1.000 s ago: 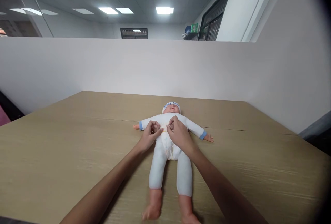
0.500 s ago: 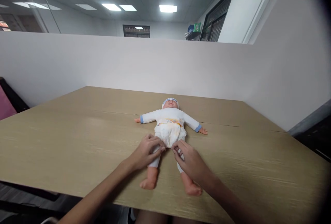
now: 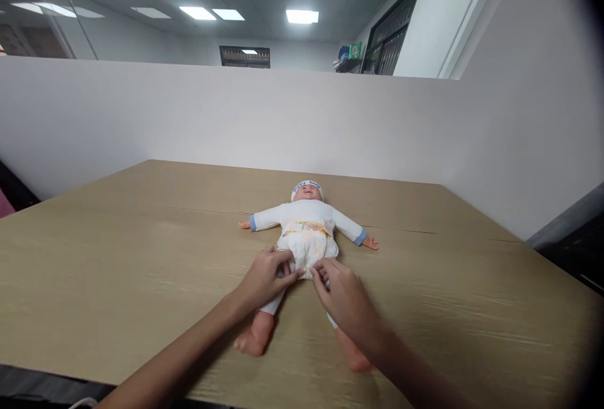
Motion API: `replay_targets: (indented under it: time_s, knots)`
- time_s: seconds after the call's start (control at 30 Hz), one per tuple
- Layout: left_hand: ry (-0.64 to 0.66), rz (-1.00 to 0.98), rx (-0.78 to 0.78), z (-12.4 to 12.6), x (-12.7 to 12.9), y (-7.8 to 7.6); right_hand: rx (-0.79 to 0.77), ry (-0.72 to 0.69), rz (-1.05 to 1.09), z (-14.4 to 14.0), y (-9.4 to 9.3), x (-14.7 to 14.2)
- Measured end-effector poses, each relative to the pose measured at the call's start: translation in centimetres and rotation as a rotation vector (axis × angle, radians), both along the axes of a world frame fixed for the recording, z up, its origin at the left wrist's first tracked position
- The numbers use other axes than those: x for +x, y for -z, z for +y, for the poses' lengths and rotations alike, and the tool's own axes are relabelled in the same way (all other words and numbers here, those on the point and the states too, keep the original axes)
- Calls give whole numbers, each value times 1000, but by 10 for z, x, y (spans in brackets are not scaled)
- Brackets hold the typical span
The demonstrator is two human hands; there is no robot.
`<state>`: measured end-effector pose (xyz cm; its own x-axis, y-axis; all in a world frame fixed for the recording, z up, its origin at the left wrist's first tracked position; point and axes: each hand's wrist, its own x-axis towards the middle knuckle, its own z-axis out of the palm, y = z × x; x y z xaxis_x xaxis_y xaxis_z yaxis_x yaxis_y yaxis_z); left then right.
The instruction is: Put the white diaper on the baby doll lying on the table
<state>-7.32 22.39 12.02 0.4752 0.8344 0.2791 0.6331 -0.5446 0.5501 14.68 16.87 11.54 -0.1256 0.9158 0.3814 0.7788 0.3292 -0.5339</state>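
Note:
A baby doll (image 3: 309,211) lies on its back on the table, arms spread and legs apart, its feet toward me. It wears a white long-sleeved suit with blue cuffs, a lettered white headband and a white diaper (image 3: 306,246) with an orange patterned waistband. My left hand (image 3: 270,277) is at the diaper's lower left edge, fingers curled and pinching the leg edge. Opposite it, my right hand (image 3: 343,286) pinches the lower right edge near the crotch. Parts of the doll's legs are hidden behind my hands.
The wooden table (image 3: 141,258) has its near edge close to me. A white partition wall (image 3: 236,119) rises behind it, and a dark object (image 3: 573,252) stands beyond the right edge. Past the partition are a window and a shelf with packages.
The doll's legs have spread wider, with the left foot shifted left and nearer me. The diaper's lower edge sits slightly closer to me. Both hands stay at the leg edges.

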Motion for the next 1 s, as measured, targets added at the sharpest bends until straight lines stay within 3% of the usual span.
replay_targets:
  time_s: [0.23,0.47,0.83,1.0]
  knots:
    - [36,-43,-32,2,-1,1,18,-77,-7,3,6,5]
    - [34,-131,-70,-3,-4,0,175,-32,-56,-6,16,15]
    - [75,-186,47,-5,-6,3,61,-146,2,-11,15,12]
    - [93,-169,39,-5,-6,1,81,-107,37,-17,16,8]
